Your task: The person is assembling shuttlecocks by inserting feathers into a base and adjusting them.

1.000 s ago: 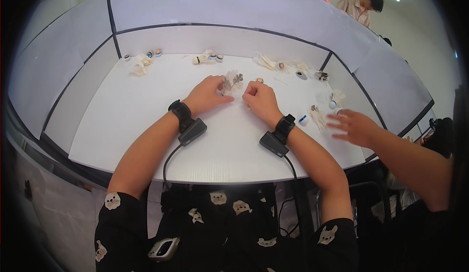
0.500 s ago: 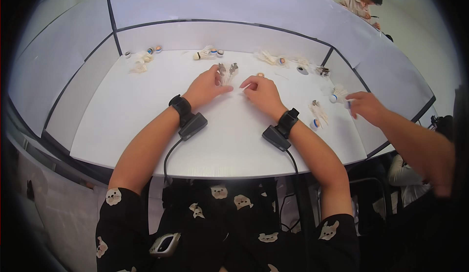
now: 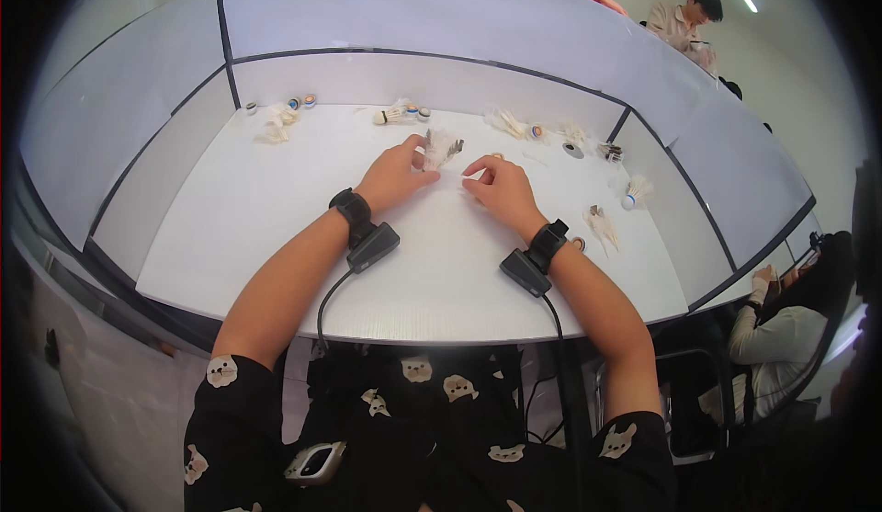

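Near the middle of the white table, my left hand (image 3: 393, 179) is curled around a loose bunch of pale shuttlecock feathers (image 3: 445, 148) with dark grey tips. Its thumb and fingers lie along the side of the bunch. Just to the right, my right hand (image 3: 505, 194) is closed in a pinch, its fingertips a short way from the feathers. Whatever it holds, if anything, is too small to make out. Beyond its knuckles, partly hidden, shows an orange-ringed cork base (image 3: 497, 155).
Feather clumps and corks lie along the back wall: a left group (image 3: 277, 121), a middle shuttlecock (image 3: 393, 115) and a right clump (image 3: 507, 124). A shuttlecock (image 3: 636, 193) and loose feathers (image 3: 602, 227) lie at right. Low panels (image 3: 404, 80) enclose the table. Other people sit beyond.
The other person's hand at the right has withdrawn from the table. My hands stay close together, with the feather bunch now tilted to the right. The view has shifted slightly.
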Demonstrator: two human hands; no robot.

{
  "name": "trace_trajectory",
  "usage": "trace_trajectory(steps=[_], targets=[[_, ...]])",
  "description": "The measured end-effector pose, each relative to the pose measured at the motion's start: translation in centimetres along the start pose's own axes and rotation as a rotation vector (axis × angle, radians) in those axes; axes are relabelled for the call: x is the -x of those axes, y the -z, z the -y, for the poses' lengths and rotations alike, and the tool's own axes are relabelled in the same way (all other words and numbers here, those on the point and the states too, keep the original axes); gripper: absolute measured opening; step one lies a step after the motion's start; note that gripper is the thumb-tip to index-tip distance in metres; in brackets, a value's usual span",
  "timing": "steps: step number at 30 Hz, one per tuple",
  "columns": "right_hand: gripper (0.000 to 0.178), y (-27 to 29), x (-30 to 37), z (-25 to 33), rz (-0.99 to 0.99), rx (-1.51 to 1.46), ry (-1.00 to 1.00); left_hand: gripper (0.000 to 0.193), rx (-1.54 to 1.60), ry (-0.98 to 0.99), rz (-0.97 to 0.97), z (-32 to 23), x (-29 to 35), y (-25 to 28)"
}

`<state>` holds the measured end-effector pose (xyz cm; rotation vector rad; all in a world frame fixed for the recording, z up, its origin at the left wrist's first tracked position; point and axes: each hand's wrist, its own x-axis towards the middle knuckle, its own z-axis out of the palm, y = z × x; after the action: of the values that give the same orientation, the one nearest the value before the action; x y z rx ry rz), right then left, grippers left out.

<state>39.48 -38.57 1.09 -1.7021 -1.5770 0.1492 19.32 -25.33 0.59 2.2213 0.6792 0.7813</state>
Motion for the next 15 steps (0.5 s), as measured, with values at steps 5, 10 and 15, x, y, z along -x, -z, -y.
trace_trajectory(steps=[5,10,15], targets=[[0.017,1.7,0.2,1.5,0.004,0.078,-0.072,0.058,-0.12,-0.08,-0.053,1.0,-0.3,-0.6],[0.02,5.2,-0.5,2.1,0.037,0.092,-0.129,0.052,-0.111,-0.022,-0.037,0.0,0.5,0.1],[0.038,11.8,1.1,0.1,-0.015,0.242,-0.273,0.047,-0.112,-0.075,-0.039,0.0,0.8,0.2]])
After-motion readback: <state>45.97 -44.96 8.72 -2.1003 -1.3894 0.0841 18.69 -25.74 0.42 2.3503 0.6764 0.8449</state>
